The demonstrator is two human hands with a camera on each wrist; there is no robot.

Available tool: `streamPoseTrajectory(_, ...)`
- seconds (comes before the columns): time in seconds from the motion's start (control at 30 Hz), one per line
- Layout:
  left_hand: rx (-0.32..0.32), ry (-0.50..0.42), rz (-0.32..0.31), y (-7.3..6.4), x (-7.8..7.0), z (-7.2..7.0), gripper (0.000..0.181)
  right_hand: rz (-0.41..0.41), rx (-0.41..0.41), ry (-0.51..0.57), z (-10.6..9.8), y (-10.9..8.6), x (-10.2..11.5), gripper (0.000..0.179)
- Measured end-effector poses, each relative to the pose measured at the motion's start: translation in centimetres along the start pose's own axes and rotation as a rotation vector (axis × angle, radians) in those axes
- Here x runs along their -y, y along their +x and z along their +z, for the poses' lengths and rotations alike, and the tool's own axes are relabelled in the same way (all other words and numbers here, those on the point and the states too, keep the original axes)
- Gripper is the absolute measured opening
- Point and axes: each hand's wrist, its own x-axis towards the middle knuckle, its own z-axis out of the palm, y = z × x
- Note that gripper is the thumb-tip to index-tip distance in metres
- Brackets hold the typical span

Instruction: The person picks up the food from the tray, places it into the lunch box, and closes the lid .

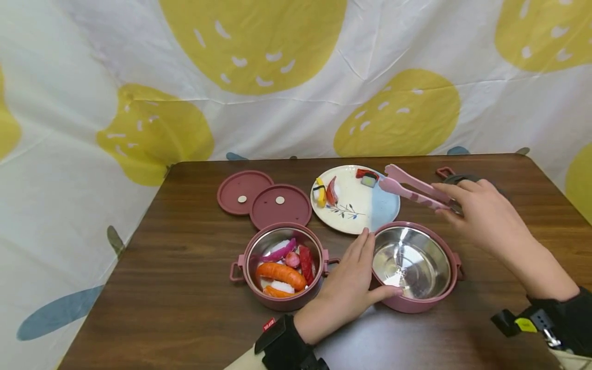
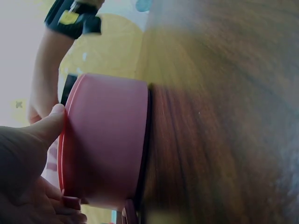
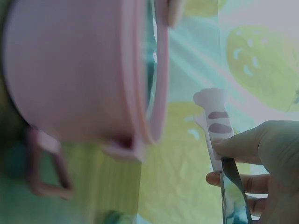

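My right hand (image 1: 490, 218) grips pink tongs (image 1: 407, 189) with paw-like tips; the tips stand apart over the right edge of a white and light-blue plate (image 1: 342, 223). On the plate are yellow-topped sushi (image 1: 320, 193), red-topped sushi (image 1: 331, 191) and a red and pale piece (image 1: 367, 177). My left hand (image 1: 339, 285) rests against the left side of a bare steel-lined pink pot (image 1: 411, 303), its thumb on the near rim and fingers extended. Just left stands a second pink pot (image 1: 287, 303) containing orange, red and purple food pieces (image 1: 281, 275).
Two round maroon lids (image 1: 245, 180) (image 1: 282, 218) overlap behind the left pot, each with a pale knob. A dark round object (image 1: 462, 179) with a reddish handle lies partly hidden behind my right hand. Patterned cloth (image 1: 287, 123) hangs at the table's back edge.
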Motion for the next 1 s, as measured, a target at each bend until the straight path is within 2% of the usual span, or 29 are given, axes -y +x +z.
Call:
streamPoseTrajectory(0.1,-0.013,-0.008,0.012,-0.1,0.0,0.1,0.099,-0.019,0.01,-0.018,-0.2,1.7,-0.9,0.044)
streamPoseTrajectory(0.2,-0.025,-0.015,0.019,-0.1,-0.1,0.1,0.099,-0.022,0.063,-0.019,0.0,3.2,-1.6,0.041)
streamPoseTrajectory(0.33,-0.019,-0.012,0.004,-0.1,-0.1,0.2,0.099,-0.03,0.142,-0.014,0.8,5.0,-2.4,0.039)
streamPoseTrajectory(0.47,-0.017,0.001,-0.001,0.0,-0.2,0.2,0.099,-0.057,0.181,-0.002,2.0,6.3,-3.1,0.037)
streamPoseTrajectory(0.7,-0.024,0.028,0.006,0.0,-0.4,0.1,0.099,-0.089,0.199,0.004,3.4,7.6,-3.7,0.034)
streamPoseTrajectory(1.0,-0.036,0.048,0.006,-0.1,-0.4,0.2,0.099,-0.061,0.217,0.003,4.2,7.8,-3.4,0.033)
